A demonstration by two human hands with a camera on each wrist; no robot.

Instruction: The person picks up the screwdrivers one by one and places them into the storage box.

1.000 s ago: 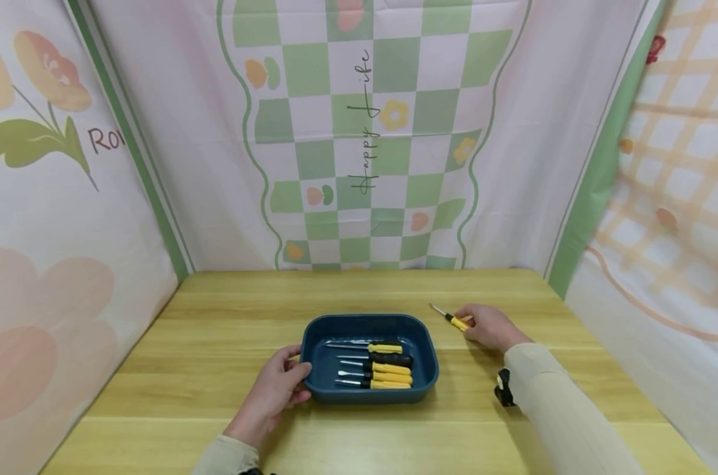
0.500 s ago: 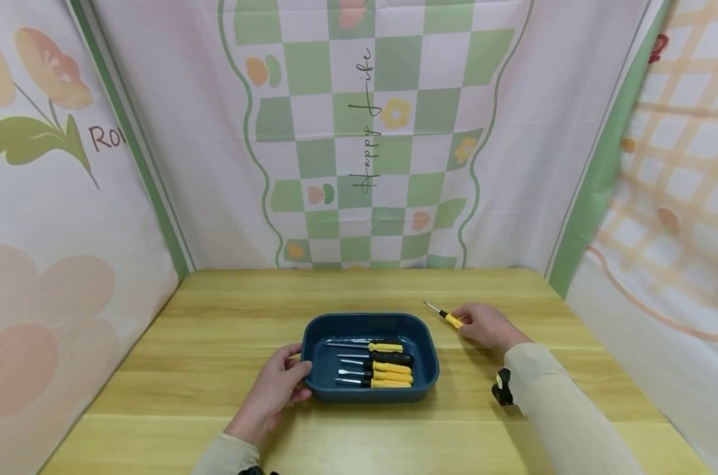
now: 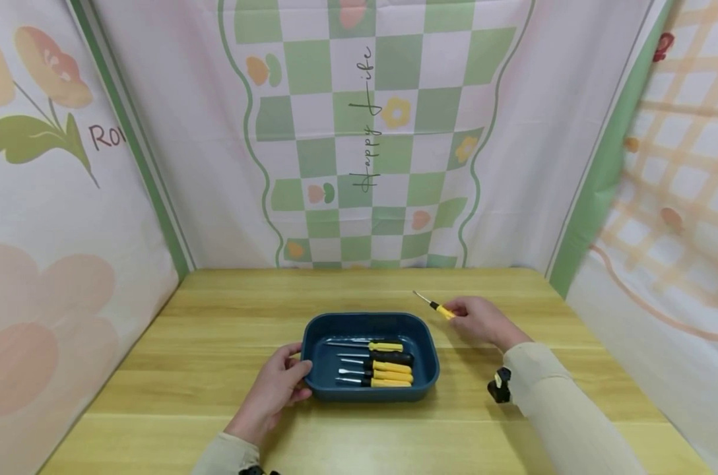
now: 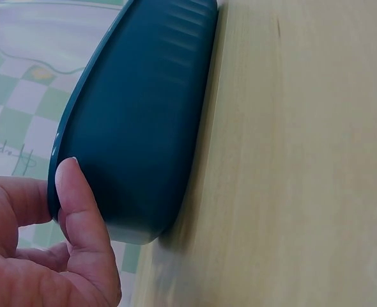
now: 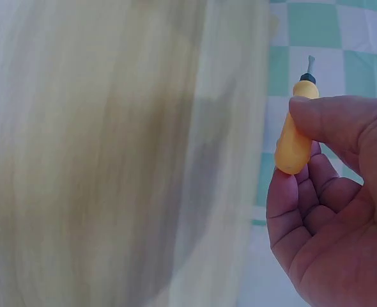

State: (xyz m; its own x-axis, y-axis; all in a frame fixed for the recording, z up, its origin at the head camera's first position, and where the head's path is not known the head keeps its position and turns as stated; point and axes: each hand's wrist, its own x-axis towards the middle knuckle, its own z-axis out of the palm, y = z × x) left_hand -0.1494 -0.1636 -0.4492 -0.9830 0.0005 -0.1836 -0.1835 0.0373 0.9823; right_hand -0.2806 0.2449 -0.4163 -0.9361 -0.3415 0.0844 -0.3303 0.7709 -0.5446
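Observation:
My right hand point(image 3: 480, 319) pinches the yellow handle of a screwdriver point(image 3: 444, 311) between thumb and fingers, to the right of and behind the box. Its metal tip points away and to the left. In the right wrist view the screwdriver point(image 5: 295, 137) shows a yellow handle with a dark collar. A dark blue box point(image 3: 371, 396) stands on the table, and my left hand point(image 3: 278, 381) grips its left rim, thumb on the near side. Inside lie several screwdrivers point(image 3: 391, 367), some yellow-handled and one with a black handle point(image 3: 392, 358), tips to the left.
The wooden table point(image 3: 228, 310) runs back to a printed curtain point(image 3: 373, 158) with green checks. More printed fabric hangs at the left point(image 3: 74, 231) and right sides.
My right hand has moved left and slightly away with the screwdriver, whose tip now sits nearer the box's back right. The left hand and the box have stayed in place.

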